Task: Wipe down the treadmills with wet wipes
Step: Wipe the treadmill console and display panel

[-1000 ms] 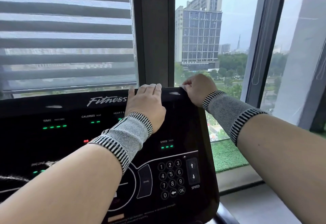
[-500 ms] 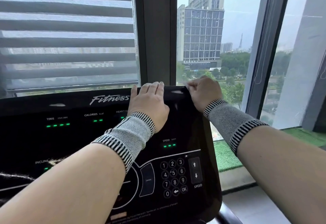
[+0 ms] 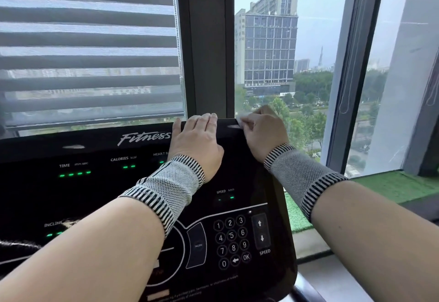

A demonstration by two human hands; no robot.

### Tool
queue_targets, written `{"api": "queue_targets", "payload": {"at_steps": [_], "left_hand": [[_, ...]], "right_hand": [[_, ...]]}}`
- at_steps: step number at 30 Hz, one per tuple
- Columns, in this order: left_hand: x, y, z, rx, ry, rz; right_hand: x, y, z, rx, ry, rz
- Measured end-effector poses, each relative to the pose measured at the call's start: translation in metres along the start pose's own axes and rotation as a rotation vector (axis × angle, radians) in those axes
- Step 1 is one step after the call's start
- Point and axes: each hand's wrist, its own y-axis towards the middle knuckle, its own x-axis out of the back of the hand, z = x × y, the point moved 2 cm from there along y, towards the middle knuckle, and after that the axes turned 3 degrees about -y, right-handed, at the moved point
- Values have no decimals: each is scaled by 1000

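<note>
The treadmill console (image 3: 133,202) fills the lower left of the view, a glossy black panel tilted toward the person. Its top edge runs just below the window sill.

The left hand (image 3: 197,142) lies flat on the upper right part of the console, beside the "Fitness" lettering (image 3: 145,138). Its fingers are straight and pressed together, with the fingertips hooked over the top edge and the thumb held apart on the left.

The right hand (image 3: 263,133) sits at the top right corner of the console. Its fingers are curled and pinch a small white wet wipe (image 3: 241,122) against the corner edge. Only a thin strip of the wipe shows past the fingers, so its full shape cannot be told.

Both wrists wear knitted grey sleeves with black-and-white striped cuffs.

Green indicator lights (image 3: 74,174) glow under the TIME label. A number keypad (image 3: 231,242) occupies the lower right of the panel, with SPEED arrow keys (image 3: 260,230) just beside it.

Behind the console, a striped roller blind (image 3: 90,47) covers the left window pane.
</note>
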Motion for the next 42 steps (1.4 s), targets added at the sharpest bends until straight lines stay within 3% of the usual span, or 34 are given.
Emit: {"api": "queue_targets", "payload": {"at_steps": [3,8,11,15,19,22,27,31,34,38,42], "left_hand": [[0,0,-1,0,-7,3],[0,1,0,5,-5,13],[0,1,0,0,-7,14],[0,1,1,2,-8,20],[2,1,0,0,-17,32],[3,2,2,-7,-19,34],[5,2,3,-27,-18,43],[4,3,6,-35,-6,42],[5,3,5,-44,-9,41],[5,3,6,-45,-11,38],[5,2,5,-48,-6,30]], "right_hand": [[4,-6,-11,-137,2,-67],[-7,-19,10,-78,65,-52],[-3,-14,1,-207,102,-105],[-8,-20,12,-105,83,-48],[-3,-13,14,-187,96,-111],[-6,-15,30,-5,81,-13],[0,-9,8,-231,74,-106],[-5,-21,26,2,80,-7],[-3,-17,10,-133,93,-69],[-5,-22,17,25,66,4],[3,-9,11,-66,53,-19]]}}
